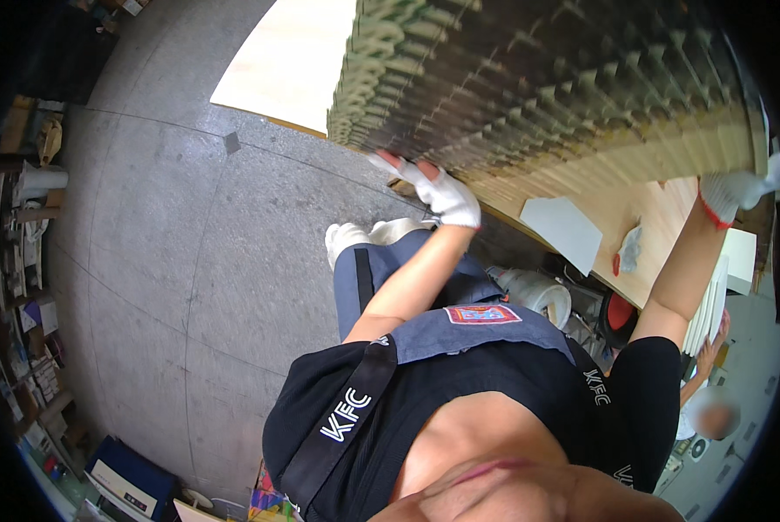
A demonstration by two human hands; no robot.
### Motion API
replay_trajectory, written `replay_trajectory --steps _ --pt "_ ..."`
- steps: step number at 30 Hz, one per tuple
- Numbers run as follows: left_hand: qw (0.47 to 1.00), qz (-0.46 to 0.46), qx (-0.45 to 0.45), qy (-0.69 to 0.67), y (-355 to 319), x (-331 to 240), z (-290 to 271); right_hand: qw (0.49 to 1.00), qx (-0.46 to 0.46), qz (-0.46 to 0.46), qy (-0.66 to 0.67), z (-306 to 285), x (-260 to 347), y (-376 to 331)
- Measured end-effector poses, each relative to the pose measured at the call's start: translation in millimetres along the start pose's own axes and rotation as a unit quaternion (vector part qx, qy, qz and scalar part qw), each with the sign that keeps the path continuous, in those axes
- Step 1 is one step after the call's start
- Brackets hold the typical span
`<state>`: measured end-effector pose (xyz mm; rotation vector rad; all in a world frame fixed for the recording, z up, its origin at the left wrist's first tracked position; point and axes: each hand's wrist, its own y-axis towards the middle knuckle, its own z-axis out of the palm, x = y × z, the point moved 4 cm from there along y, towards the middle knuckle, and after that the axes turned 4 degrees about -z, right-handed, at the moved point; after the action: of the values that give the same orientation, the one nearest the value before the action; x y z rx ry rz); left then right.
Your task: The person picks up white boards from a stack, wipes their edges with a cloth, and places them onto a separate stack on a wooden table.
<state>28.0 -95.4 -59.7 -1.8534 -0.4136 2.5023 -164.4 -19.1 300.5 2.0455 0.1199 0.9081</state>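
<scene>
A large, thick stack of boards or sheets (538, 96), dark and cream with green loop-like edges at its left end, stands tilted over the wooden table (669, 217). It is blurred, so its exact kind is unclear. My left hand (447, 196), in a white glove with bare fingertips, has its fingers at the stack's lower left edge. At the right end, my right hand (731, 193) grips the stack's side in a white glove with a red cuff. Its fingers are partly hidden.
A white angular sheet (562, 230) and a loose glove (630, 250) lie on the table. Below it are a white bucket (542, 291) and a red wheel (618, 311). Another person's hand (710, 352) touches white stacked panels (708, 309). Crowded shelves (20, 270) line the left.
</scene>
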Motion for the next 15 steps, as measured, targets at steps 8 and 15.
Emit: replay_trajectory --steps 8,15 --pt "0.940 -0.146 0.258 0.167 -38.6 43.6 -6.1 0.999 0.023 0.010 0.029 -13.6 -14.3 -6.3" --pt "0.698 0.029 0.540 0.470 -60.4 83.0 46.7 0.999 0.030 0.033 0.012 -22.8 -20.9 -29.3"
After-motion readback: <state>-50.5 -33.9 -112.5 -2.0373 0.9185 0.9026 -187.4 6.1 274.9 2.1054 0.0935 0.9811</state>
